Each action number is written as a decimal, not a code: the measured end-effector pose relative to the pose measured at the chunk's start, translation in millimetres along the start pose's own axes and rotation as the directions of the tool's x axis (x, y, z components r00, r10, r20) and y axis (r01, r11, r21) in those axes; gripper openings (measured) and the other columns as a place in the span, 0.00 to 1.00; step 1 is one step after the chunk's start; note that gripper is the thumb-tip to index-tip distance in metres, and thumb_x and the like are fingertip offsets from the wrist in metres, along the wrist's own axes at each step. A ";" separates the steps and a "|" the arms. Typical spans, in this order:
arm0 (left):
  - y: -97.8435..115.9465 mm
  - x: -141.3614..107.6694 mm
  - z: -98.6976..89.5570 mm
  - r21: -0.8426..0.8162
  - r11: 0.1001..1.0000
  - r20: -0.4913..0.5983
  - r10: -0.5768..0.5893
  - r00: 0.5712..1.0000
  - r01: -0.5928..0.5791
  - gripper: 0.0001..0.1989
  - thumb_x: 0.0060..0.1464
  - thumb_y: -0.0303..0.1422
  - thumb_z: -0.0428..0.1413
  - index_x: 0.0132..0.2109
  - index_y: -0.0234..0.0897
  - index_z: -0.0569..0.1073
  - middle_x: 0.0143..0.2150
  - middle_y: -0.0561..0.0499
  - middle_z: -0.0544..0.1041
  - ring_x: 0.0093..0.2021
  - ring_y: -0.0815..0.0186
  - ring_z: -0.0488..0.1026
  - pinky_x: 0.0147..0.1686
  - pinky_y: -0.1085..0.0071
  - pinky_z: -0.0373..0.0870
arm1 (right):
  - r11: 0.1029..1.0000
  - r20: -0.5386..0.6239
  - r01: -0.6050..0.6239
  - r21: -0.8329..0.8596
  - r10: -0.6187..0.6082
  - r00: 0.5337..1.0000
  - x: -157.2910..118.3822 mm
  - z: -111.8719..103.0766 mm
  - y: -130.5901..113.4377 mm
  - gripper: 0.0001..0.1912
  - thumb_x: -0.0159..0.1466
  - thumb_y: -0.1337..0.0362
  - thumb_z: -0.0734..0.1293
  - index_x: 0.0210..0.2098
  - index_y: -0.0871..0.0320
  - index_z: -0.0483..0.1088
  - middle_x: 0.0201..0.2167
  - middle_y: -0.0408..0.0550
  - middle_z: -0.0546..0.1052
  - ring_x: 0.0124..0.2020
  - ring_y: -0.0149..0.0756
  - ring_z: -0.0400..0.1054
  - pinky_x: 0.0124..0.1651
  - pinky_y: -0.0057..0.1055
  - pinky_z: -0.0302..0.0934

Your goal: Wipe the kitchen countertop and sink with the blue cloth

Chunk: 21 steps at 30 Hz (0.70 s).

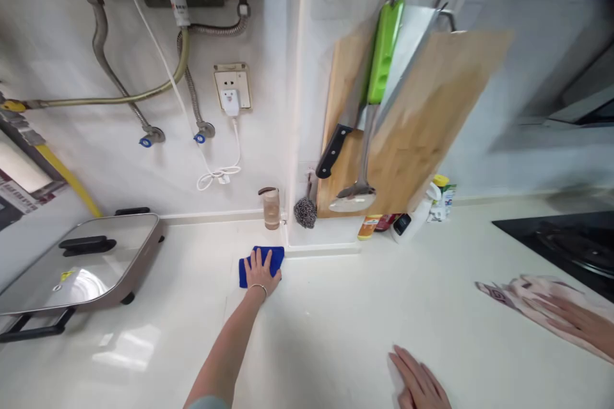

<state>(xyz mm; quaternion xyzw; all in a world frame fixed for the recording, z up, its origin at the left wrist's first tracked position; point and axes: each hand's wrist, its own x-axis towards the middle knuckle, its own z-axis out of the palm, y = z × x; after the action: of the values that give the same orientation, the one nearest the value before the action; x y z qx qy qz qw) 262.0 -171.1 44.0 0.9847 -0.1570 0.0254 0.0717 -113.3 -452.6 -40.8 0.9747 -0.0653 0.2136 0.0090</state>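
Note:
A folded blue cloth (244,276) lies on the white countertop near the wall corner. My left hand (261,268), with a thin bracelet at the wrist, presses flat on this cloth, its fingers spread. At the bottom edge, my right hand (418,383) rests on the counter with fingers stretched out and nothing in it; part of it is cut off by the frame. Just beyond my left hand, a brownish clear pitcher (271,209) stands against the wall. A dark metal scourer (305,212) hangs to the right of it.
At right, another person's hand (575,319) lies on a pale patterned cloth (515,297) beside a black stove (566,243). A lidded electric pan (115,268) sits at left. A ladle (359,195), knife (332,152) and cutting board (407,160) hang above bottles (415,217).

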 end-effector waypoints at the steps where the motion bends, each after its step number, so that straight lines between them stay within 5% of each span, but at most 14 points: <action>1: 4.3 -12.0 -0.2 0.002 1.000 0.004 0.013 1.000 -0.013 0.37 0.56 0.49 0.49 0.69 0.43 0.53 0.73 0.39 0.51 0.72 0.46 0.45 0.68 0.43 0.38 | 1.000 -0.013 -0.007 -0.008 0.006 1.000 0.9 -1.1 -2.3 0.34 0.61 0.64 0.57 0.67 0.50 0.54 0.65 0.44 0.65 0.62 0.41 0.63 0.62 0.42 0.63; 9: 60.7 -106.8 8.3 -0.051 0.988 0.092 0.153 0.984 -0.149 0.41 0.54 0.52 0.48 0.70 0.45 0.48 0.75 0.43 0.45 0.74 0.45 0.37 0.69 0.41 0.33 | 0.995 -0.074 -0.092 0.029 0.094 0.993 0.6 -4.0 -16.5 0.31 0.59 0.64 0.56 0.62 0.53 0.62 0.65 0.49 0.64 0.64 0.45 0.59 0.65 0.47 0.57; 15: 105.3 -166.5 0.8 -0.251 0.917 0.237 0.370 0.898 -0.311 0.43 0.54 0.57 0.45 0.71 0.46 0.41 0.75 0.46 0.34 0.73 0.45 0.28 0.68 0.37 0.27 | 0.998 -0.157 -0.048 0.034 0.053 0.986 -1.7 2.9 -10.3 0.32 0.54 0.59 0.58 0.59 0.52 0.66 0.63 0.48 0.66 0.64 0.47 0.60 0.63 0.48 0.59; 21: 84.1 -218.4 -14.4 -0.361 0.824 0.244 0.536 0.808 -0.438 0.43 0.55 0.59 0.44 0.71 0.51 0.40 0.74 0.47 0.28 0.73 0.45 0.28 0.68 0.34 0.28 | 1.000 -0.214 -0.003 0.024 0.008 0.977 -2.2 4.6 -5.3 0.32 0.52 0.57 0.58 0.57 0.50 0.68 0.62 0.47 0.67 0.61 0.50 0.63 0.60 0.50 0.62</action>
<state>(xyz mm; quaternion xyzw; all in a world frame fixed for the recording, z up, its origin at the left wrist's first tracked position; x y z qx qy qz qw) 27.9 -181.3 53.6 0.8785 -0.4185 -0.1476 0.1772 -112.7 -447.3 -45.8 0.9459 -0.0642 0.3181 0.0041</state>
